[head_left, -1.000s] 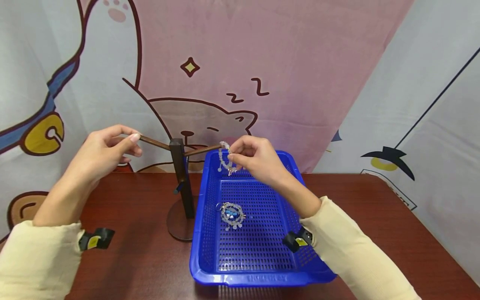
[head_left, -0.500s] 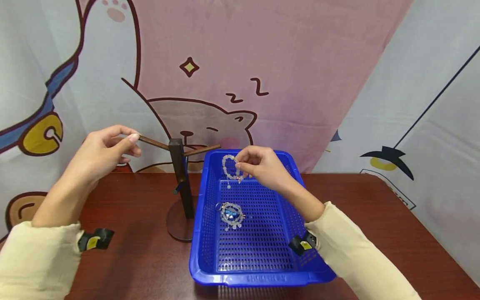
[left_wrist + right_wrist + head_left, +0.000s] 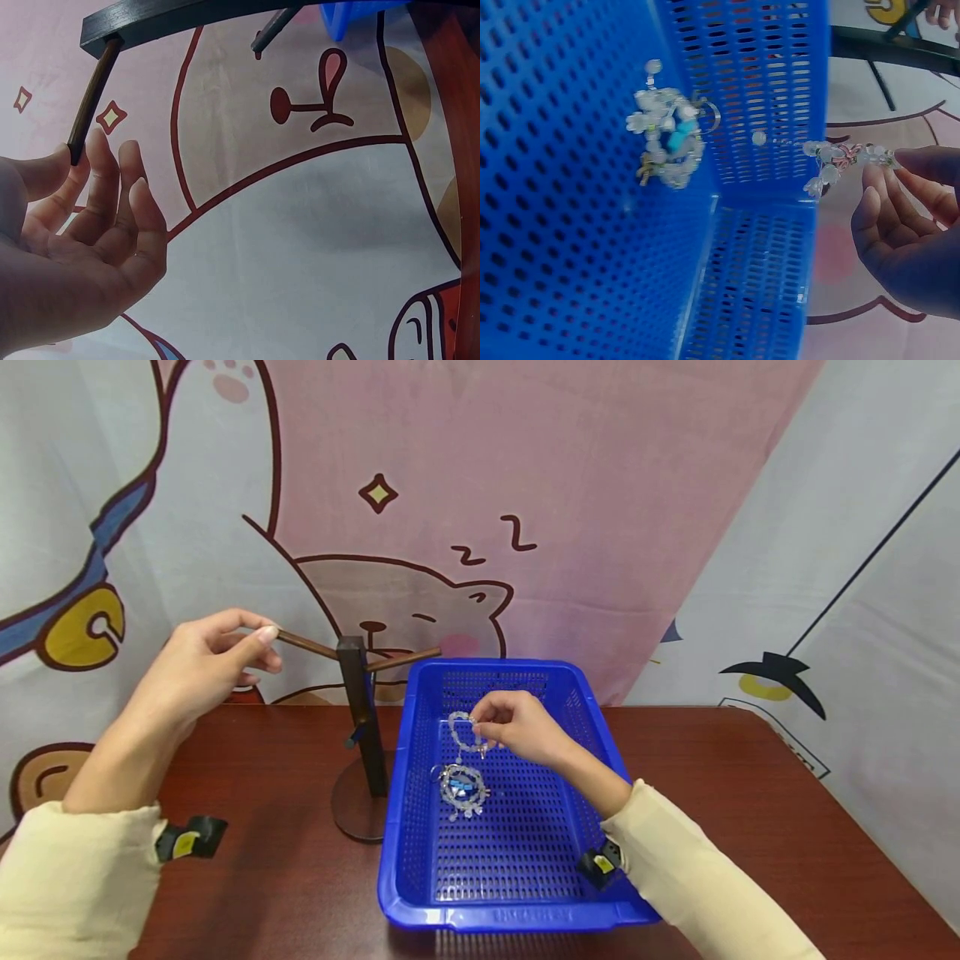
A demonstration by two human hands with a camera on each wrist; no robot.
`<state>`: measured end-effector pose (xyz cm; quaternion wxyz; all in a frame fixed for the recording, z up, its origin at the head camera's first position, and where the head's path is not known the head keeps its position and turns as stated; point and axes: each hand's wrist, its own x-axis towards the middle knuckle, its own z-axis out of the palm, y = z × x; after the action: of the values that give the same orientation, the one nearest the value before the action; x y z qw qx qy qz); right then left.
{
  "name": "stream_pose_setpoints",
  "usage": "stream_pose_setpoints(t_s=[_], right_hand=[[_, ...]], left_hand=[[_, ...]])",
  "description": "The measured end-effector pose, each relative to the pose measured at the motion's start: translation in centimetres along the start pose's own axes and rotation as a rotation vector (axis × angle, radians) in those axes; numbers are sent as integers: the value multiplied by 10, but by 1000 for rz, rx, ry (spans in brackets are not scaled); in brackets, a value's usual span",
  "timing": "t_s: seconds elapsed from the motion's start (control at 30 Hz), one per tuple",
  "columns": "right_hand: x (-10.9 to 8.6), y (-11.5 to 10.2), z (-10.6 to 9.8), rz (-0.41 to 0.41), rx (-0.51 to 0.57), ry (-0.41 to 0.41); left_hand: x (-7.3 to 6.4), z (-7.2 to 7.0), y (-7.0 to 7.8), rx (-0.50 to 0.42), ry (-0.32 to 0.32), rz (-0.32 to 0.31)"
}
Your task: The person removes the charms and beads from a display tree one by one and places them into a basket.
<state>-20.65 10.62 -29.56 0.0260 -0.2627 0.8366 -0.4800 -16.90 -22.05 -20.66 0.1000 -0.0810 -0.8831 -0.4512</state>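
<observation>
In the head view my right hand (image 3: pixel 521 727) pinches a bracelet (image 3: pixel 461 745) of clear and whitish beads, held over the blue basket (image 3: pixel 397 860). Charms and a short bead tail dangle from it, as the right wrist view also shows. Below it, on the basket floor, lies more beaded jewellery (image 3: pixel 462 790) with blue pieces and a metal ring. My left hand (image 3: pixel 202 672) pinches the tip of one peg (image 3: pixel 307 644) on a dark wooden stand (image 3: pixel 362 718). The stand's other upper peg (image 3: pixel 405 660) bears nothing.
The stand's round base (image 3: pixel 358 806) rests on the reddish-brown table (image 3: pixel 262 860), close to the basket's left side. A lower peg (image 3: pixel 356 735) juts from the post. Behind the table hangs a printed cartoon cloth (image 3: pixel 585 510).
My right hand has drawn the bracelet off the right peg's end, then moved right and down over the basket. My left hand keeps its pinch on the left peg.
</observation>
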Motion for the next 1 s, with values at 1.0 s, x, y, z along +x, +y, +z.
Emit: stream_pose_setpoints(t_s=[1.0], right_hand=[[0, -13, -40, 26, -3, 60]], left_hand=[[1, -1, -1, -12, 3, -9]])
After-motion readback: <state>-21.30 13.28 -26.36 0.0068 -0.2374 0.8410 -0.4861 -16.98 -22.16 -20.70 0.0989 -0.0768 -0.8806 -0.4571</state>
